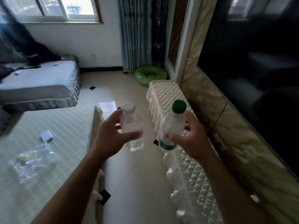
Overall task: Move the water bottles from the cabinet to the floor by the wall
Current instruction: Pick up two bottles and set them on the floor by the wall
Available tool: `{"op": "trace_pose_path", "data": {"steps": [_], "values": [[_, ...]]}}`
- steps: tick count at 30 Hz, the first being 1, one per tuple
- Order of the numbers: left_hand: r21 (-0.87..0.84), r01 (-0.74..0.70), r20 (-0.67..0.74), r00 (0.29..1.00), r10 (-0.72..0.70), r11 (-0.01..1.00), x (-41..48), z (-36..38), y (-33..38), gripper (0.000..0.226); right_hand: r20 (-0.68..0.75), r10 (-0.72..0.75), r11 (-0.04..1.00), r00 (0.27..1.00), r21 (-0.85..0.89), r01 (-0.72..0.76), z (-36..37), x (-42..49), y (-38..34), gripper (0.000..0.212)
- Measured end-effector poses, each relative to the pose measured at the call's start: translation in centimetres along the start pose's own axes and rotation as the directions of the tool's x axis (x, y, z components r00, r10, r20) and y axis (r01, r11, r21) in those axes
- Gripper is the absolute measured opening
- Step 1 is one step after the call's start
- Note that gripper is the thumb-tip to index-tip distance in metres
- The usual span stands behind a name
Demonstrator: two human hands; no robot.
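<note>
carry step, both bottles in hand and off the cabinet (pixel 165 92). my left hand (pixel 110 136) is wrapped round the white-cap bottle (pixel 131 126), thumb across the front. my right hand (pixel 192 139) grips the green-cap bottle (pixel 174 123) around its middle, thumb just above the green label band. both bottles are roughly upright, held over the floor (pixel 134 178), close together but not touching.

next move, my guess: walk forward, crouch and stand both bottles on the tile by the wall (pixel 203 101), then let go. nothing is set down yet.

room: an open tile lane runs ahead between the glass-topped table (pixel 53 123) on my left and the cabinet front on my right. watch the table corner near my left forearm and the cabinet's scalloped edge. a green swim ring (pixel 150 75) sits in the far corner past the cabinet end, so free wall-side floor looks tight there.
</note>
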State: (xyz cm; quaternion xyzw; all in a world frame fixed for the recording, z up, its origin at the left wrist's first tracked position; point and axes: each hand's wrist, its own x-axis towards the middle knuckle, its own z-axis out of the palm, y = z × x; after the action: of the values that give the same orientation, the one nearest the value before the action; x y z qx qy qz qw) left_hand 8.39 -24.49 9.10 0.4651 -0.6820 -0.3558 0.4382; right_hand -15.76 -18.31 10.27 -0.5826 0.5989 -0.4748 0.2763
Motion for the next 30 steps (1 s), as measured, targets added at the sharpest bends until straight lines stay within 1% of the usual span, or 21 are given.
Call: {"op": "trace_pose_path", "data": {"steps": [8, 13, 24, 30], "values": [[0.013, 0.059, -0.009, 0.998, -0.059, 0.998, 6.3, -0.4, -3.8, 0.070, 0.057, 0.018, 1.000, 0.998, -0.019, -0.017, 2.8, 7.3, 2.0, 0.068], [0.004, 0.097, -0.043, 0.994, -0.097, 0.995, 12.2, 0.8, -5.8, 0.069, 0.071, 0.019, 1.000, 0.997, -0.018, -0.017, 3.2, 14.1, 4.5, 0.066], [0.008, 0.129, -0.114, 0.985, -0.127, 0.992, 24.4, 3.6, -8.4, 0.068, 0.129, -0.005, 1.000, 0.992, -0.007, 0.006, 3.0, 28.8, 8.9, 0.066], [-0.011, 0.137, -0.120, 0.983, -0.137, 0.991, 29.9, 3.9, -9.9, 0.067, 0.165, 0.006, 1.000, 0.986, -0.009, -0.005, 3.9, 35.0, 10.0, 0.069]]}}
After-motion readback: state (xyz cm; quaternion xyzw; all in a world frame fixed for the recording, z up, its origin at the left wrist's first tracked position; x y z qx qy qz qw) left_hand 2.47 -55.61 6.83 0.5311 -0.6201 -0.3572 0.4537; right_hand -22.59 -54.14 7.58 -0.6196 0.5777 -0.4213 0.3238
